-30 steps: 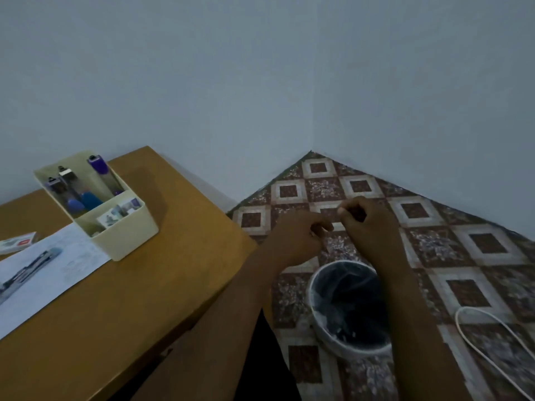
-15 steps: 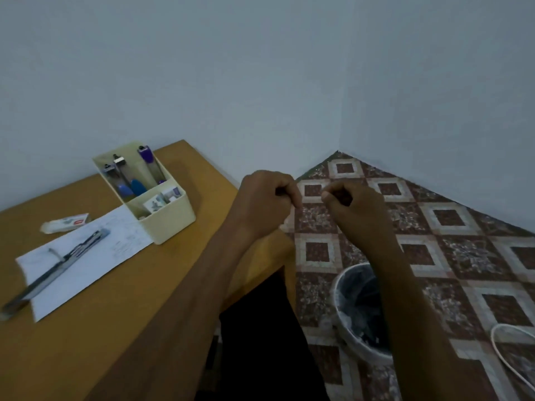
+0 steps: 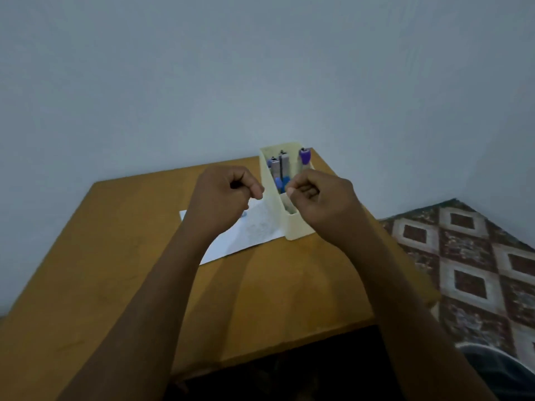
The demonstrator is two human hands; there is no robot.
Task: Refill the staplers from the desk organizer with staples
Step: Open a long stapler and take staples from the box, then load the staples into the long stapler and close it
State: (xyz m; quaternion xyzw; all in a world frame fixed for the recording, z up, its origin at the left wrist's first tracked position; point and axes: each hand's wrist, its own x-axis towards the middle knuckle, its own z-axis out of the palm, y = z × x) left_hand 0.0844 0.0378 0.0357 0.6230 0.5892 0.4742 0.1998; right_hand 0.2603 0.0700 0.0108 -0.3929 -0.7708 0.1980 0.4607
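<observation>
Both hands are raised above the desk point(image 3: 121, 256), curled into loose fists with thumb pressed to forefinger. The left hand point(image 3: 224, 196) and the right hand point(image 3: 321, 202) sit close together but apart, with a gap between them. Each appears pinched on something very small, but the view cannot resolve what, or whether anything is held at all. The staplers point(image 3: 279, 169) stand upright in the rear compartment of the cream desk organizer point(image 3: 295, 227), directly behind the gap between your hands; a purple-capped one point(image 3: 304, 155) stands at the right side of that compartment. A sheet of paper point(image 3: 252, 233) lies on the desk just left of the organizer, its edge touching or nearly touching the base. The likely step is preparing a staple strip, or freeing the hands before drawing a stapler. If you hold staples, keep the pinch light and even, since a strip snaps easily when bent. Set it on the paper, where it stays visible, before reaching in. Lift one stapler straight up by its top end, steadying the organizer wall with the other hand so that it does not tip.
</observation>
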